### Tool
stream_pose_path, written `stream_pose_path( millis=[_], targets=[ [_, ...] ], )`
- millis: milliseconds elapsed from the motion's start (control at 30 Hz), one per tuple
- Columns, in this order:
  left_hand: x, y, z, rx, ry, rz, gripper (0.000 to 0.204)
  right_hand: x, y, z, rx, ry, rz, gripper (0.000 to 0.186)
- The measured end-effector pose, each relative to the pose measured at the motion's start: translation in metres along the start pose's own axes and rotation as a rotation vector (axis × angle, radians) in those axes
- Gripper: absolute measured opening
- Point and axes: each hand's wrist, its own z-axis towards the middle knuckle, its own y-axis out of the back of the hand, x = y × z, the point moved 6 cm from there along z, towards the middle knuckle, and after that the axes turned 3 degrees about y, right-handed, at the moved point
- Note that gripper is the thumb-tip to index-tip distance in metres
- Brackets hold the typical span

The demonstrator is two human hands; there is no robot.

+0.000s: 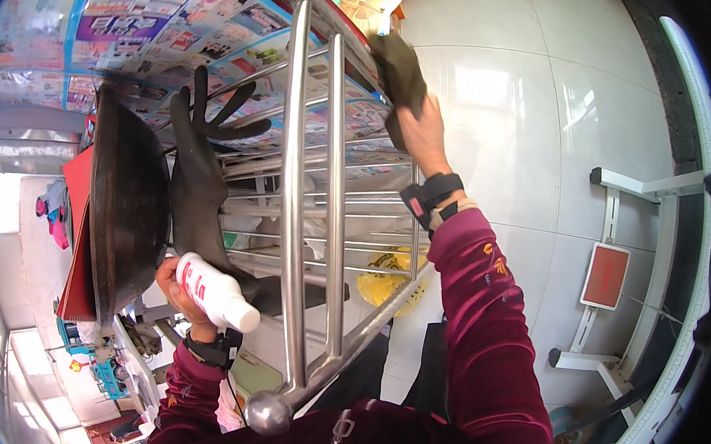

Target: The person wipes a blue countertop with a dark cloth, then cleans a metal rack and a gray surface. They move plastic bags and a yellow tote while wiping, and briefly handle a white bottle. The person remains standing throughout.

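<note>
My left hand [182, 293] is wrapped round a white plastic bottle [210, 287] with pink-red print, its white cap end tilted down to the right. Stretched out to the far right, my right hand [424, 136] grips a dark, motion-blurred cloth-like item [400, 70] along the outer edge of a steel-tube rack [292, 173]. A long black rubber glove [200, 168] hangs over the rack's left side, its fingers pointing away from me. Next to the glove, left of the bottle, stands a big dark round pan-like object [126, 200].
A sheet printed with colourful pictures [221, 16] covers the far surface. A yellow plastic bag [384, 280] lies under the rack. Sandals [372, 5] sit at the far end. White metal legs with a red-topped pad [605, 276] stand on the tiled floor [515, 169] at right.
</note>
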Motion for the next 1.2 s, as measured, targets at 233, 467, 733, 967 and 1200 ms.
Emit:
stream_pose_path(
  millis=[233,467,733,967,1200],
  targets=[
    [0.004,0.005,-0.003,-0.1,-0.018,0.044,0.05,-0.16,0.009,-0.071,0.533,-0.353,-0.584,0.036],
    [0.006,0.003,-0.003,-0.038,0.011,-0.101,0.052,-0.103,0.023,-0.045,0.055,-0.323,-0.11,0.039],
    [0.015,0.002,-0.006,0.021,0.065,-0.034,0.064,0.126,0.012,0.031,-0.014,0.206,0.395,0.039],
    [0.02,-0.004,0.001,0.06,0.024,-0.202,0.051,0.19,0.047,-0.049,0.109,0.489,0.222,0.049],
    [0.013,-0.007,0.007,0.062,-0.024,-0.187,0.052,0.201,0.073,-0.138,0.318,0.436,0.3,0.042]
  ],
)
